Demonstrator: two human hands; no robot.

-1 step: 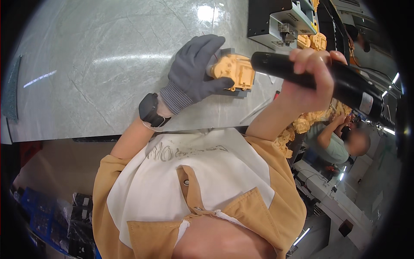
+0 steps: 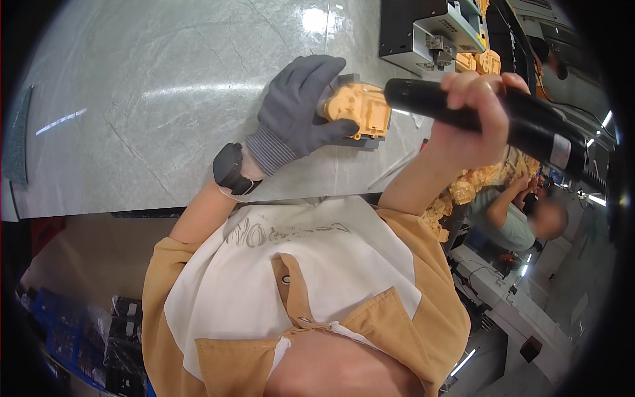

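My left hand, in a grey knit glove, is closed round the left side of an orange plastic housing. Its thumb lies over the near edge and its fingers stretch along the far side. The housing rests in a dark grey block-like fixture on the table. My bare right hand wraps round a thick black electric screwdriver, with a cord at its far right end. The screwdriver's left end overlaps the housing's right edge in view; its tip cannot be made out.
The grey marbled table spreads to the left. A metal-and-black machine stands at the back right. More orange parts are heaped to the right, where another person sits. Blue crates lie below the table at lower left.
My right hand and the screwdriver have shifted very slightly to the left. My left hand and the housing look the same.
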